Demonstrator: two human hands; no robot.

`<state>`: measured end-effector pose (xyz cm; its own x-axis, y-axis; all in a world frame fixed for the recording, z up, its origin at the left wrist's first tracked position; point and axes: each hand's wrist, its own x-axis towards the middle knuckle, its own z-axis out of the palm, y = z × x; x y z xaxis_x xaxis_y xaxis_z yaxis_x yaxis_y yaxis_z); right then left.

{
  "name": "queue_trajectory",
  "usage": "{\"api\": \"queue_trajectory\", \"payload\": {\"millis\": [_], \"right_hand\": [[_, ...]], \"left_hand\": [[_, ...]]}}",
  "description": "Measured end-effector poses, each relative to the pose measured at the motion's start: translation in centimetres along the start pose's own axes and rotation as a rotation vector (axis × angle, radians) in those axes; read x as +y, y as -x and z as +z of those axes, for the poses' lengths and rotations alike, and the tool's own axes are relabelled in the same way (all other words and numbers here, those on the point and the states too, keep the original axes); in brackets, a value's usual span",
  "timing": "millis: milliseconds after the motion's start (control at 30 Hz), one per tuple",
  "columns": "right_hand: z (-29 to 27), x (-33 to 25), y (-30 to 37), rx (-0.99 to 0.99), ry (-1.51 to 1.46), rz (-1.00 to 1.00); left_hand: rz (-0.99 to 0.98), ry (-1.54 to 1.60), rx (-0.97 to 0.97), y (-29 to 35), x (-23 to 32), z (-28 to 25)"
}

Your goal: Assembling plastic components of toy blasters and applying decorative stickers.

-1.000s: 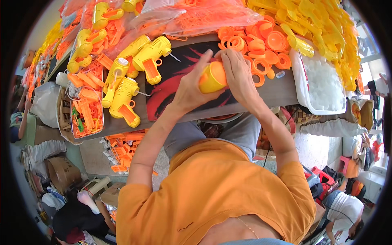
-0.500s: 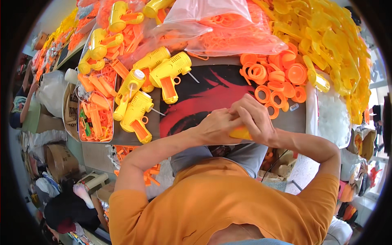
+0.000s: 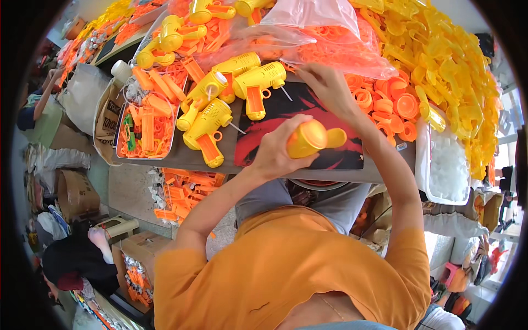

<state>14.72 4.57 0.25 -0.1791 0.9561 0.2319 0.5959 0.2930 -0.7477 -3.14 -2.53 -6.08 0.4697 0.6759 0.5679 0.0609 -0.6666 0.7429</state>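
Note:
My left hand (image 3: 278, 149) is wrapped round a yellow toy gun body (image 3: 308, 138), held above the dark mat with its rounded end toward me. Beyond the mat, my right hand (image 3: 325, 88) is at the near edge of a clear plastic bag. Its fingers are bent together by a thin orange piece (image 3: 289, 67); what they pinch is hidden. Left of the mat (image 3: 335, 160), with its red pattern, lie several yellow toy gun bodies (image 3: 258, 80) with orange grips; thin metal rods stick out of some of them.
Orange rings and caps (image 3: 407, 105) lie at the right. Behind them rises a heap of yellow parts (image 3: 440, 60), with a white tub (image 3: 446, 165) of clear pieces below. A tray (image 3: 146, 158) of orange parts stands at the left. Bags of orange parts (image 3: 330, 36) fill the back.
My hands, together on the yellow body before, have separated. The left keeps the body and has lifted it; the right has gone forward to the bag's edge. The view has shifted slightly.

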Motion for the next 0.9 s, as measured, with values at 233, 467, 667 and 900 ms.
{"api": "queue_trajectory", "payload": {"millis": [233, 467, 667, 900], "right_hand": [[5.6, 7.5, -12.3, 0.161, 1.127, -0.528], [4.7, 4.9, -14.5, 0.125, 0.850, -0.520], [3.9, 5.6, -14.7, -0.143, 0.298, -0.778], [6.1, 4.9, -15.2, -0.008, 0.620, -0.532]], "left_hand": [[-0.080, -0.079, 0.158, 1.6, 0.2, -3.1], [-0.115, -0.040, 0.145, 2.4, -0.4, -3.9], [-0.100, -0.017, 0.143, 2.4, -0.9, -4.2], [-0.121, -0.004, 0.123, 2.5, -1.0, -4.5]]}}
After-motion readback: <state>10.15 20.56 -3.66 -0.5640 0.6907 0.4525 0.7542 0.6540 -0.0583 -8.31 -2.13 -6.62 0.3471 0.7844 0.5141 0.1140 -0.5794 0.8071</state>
